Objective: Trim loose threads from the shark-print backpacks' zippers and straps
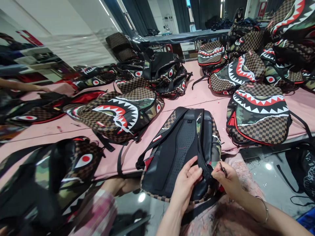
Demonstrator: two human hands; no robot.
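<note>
A black-backed backpack [180, 144] with brown checkered edging lies back side up in front of me, over the table's near edge. My left hand [188, 178] is closed at its lower right, thumb and fingers pinching the black shoulder strap [201, 150]. Close beside it, my right hand [226, 178] is closed in a pinch at the bag's right side. A small dark metal tool [223, 169] sticks out from its fingers; it looks like thread snips, but most of it is hidden. The right fingertips cover what they touch.
Shark-mouth backpacks [261, 113] stand along the pink-covered table [169, 113] to the right. Another such backpack [123, 114] lies left of mine. At left, a co-worker's plaid sleeve [98, 213] is beside a blurred backpack [49, 177]. Another person's arm [22, 85] reaches in farther back.
</note>
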